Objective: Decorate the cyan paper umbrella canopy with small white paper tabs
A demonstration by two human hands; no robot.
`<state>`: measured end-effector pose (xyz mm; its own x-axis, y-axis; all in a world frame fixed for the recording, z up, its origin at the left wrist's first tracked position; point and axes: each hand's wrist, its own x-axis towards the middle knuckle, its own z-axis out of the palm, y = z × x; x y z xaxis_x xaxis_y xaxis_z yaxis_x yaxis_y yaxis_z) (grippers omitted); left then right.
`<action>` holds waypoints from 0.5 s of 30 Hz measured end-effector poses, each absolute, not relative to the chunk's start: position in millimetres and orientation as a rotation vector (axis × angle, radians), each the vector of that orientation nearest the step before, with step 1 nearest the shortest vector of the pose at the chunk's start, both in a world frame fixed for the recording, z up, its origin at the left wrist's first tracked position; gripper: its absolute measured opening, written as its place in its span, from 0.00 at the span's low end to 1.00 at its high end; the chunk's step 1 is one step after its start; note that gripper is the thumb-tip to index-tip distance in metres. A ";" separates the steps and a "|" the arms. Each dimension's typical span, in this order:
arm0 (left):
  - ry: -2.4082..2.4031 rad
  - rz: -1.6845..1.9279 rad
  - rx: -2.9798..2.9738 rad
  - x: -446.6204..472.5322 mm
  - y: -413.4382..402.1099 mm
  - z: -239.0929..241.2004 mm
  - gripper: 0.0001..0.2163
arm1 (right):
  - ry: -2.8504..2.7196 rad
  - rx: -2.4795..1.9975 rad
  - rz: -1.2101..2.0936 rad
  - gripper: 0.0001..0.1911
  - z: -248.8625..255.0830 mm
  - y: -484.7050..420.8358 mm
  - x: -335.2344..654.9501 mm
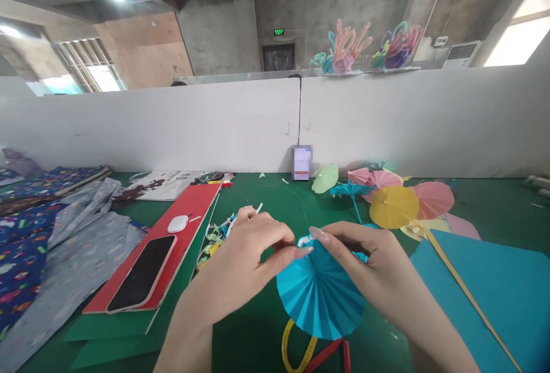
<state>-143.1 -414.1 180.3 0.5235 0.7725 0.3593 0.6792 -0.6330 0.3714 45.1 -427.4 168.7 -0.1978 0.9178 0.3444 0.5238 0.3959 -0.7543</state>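
Note:
A blue pleated paper umbrella (320, 307), its round top spread out and facing me, hangs in front of me between my two hands. My left hand (262, 247) is closed, thumb and forefinger pinching at its upper edge. From the other side my right hand (369, 258) pinches the same edge, fingertips close to the left ones. A small curled white strip (305, 241) shows between the fingertips; how it joins the umbrella is hidden. Just below lie a yellow looped band (286, 350) and red handle-like pieces (329, 356).
To the right, blue paper sheets (494, 281) lie under a thin tan strip (468, 295). Finished paper umbrellas (394, 207) are grouped behind. On the left, a phone (144, 273) rests on red card (197, 204), beside paper scraps (215, 241) and patterned cloth (86, 247). A white partition (215, 126) bounds the table.

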 end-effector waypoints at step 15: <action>1.130 0.711 2.557 -138.8 -420.9 180.7 0.08 | -2.014 -1.106 0.801 0.14 172.9 -435.5 52.6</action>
<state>-138.8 -420.9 180.7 0.5787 0.7458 0.3300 0.6204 -0.6652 0.4155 52.6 -435.5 172.9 -0.3956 0.8761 0.2754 0.4479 0.4459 -0.7749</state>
